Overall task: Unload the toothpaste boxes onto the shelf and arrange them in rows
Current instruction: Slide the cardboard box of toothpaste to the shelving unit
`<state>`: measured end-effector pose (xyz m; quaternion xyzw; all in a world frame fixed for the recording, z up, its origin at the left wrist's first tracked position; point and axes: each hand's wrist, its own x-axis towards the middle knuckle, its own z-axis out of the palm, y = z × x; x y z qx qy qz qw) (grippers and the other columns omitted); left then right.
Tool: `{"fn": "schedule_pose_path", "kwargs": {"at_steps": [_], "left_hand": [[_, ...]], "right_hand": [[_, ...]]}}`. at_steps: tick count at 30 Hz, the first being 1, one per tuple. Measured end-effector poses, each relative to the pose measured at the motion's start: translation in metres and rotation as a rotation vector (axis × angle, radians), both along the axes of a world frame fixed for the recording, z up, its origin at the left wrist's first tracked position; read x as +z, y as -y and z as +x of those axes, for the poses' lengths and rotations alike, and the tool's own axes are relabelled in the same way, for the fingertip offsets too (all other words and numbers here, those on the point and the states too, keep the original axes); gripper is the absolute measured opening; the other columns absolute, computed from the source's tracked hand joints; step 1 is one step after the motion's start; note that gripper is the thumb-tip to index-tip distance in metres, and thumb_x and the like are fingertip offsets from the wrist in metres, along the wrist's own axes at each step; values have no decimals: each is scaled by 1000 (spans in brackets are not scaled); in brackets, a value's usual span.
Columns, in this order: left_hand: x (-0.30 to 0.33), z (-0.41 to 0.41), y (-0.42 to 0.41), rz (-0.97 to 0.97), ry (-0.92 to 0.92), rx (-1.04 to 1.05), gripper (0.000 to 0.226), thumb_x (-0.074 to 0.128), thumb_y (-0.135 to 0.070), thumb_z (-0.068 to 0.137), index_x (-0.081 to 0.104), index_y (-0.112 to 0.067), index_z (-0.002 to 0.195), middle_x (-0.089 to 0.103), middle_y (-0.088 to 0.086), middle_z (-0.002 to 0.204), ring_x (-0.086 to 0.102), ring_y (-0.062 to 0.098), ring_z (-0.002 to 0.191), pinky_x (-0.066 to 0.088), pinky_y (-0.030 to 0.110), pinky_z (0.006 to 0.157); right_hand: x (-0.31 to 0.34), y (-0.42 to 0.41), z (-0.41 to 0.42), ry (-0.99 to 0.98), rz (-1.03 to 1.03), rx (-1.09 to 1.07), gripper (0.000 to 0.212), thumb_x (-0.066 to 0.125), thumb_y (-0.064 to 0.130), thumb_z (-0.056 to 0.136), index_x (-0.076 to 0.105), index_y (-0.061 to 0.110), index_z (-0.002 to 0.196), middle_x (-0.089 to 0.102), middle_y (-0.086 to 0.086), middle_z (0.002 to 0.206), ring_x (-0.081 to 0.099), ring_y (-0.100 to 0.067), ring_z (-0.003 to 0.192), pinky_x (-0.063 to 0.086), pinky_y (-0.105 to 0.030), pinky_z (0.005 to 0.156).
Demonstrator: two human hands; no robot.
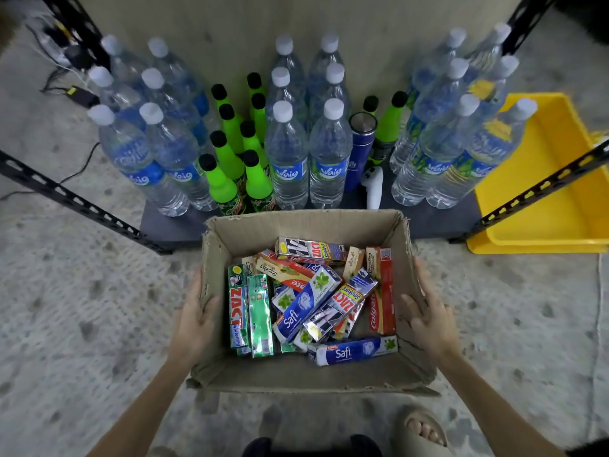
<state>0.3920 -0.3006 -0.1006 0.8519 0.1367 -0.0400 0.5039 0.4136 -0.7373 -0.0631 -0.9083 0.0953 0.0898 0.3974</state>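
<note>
You have both hands on the open brown cardboard carton, which sits in front of the lowest dark shelf board of the black metal rack. Your left hand lies against the carton's left wall with the thumb hooked over the rim, so it has hold of that wall. Your right hand rests on the right wall with the fingers spread and nearly straight; it presses the cardboard rather than clasping it.

By the look of it, the unloading has not started. The toothpaste boxes all lie inside the carton in a loose heap, crossing one another at odd angles: green ones along the left, blue and silver ones in the middle, a red one upright against the right wall, and a blue-and-white one lying across the near edge. None shows on the shelf.

That shelf already carries rows of clear plastic water bottles with blue labels, a cluster of bright green bottles with black caps, a dark blue metal flask and a small white controller. Only a narrow bare strip remains along the front edge. A yellow plastic bin stands to the right.

Everything is still ahead of you: lifting the boxes out, finding room, and squaring them into rows.
</note>
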Motion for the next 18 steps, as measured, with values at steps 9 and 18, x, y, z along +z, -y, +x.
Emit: {"fn": "schedule_pose_path", "kwargs": {"at_steps": [9, 18], "left_hand": [[4, -3, 17, 128, -66, 30, 71, 48, -17, 104, 8, -34, 160, 45, 1, 148, 45, 32, 138, 34, 36, 109], [18, -34, 30, 363, 29, -13, 80, 54, -34, 101, -1, -39, 159, 36, 5, 160, 55, 42, 129, 45, 53, 104]], "right_hand": [[-1, -6, -7, 38, -59, 49, 83, 57, 31, 101, -2, 60, 153, 54, 5, 147, 72, -29, 102, 58, -52, 88], [-10, -11, -11, 17, -97, 38, 96, 64, 51, 93, -12, 57, 152, 67, -10, 132, 70, -35, 106, 55, -50, 92]]}}
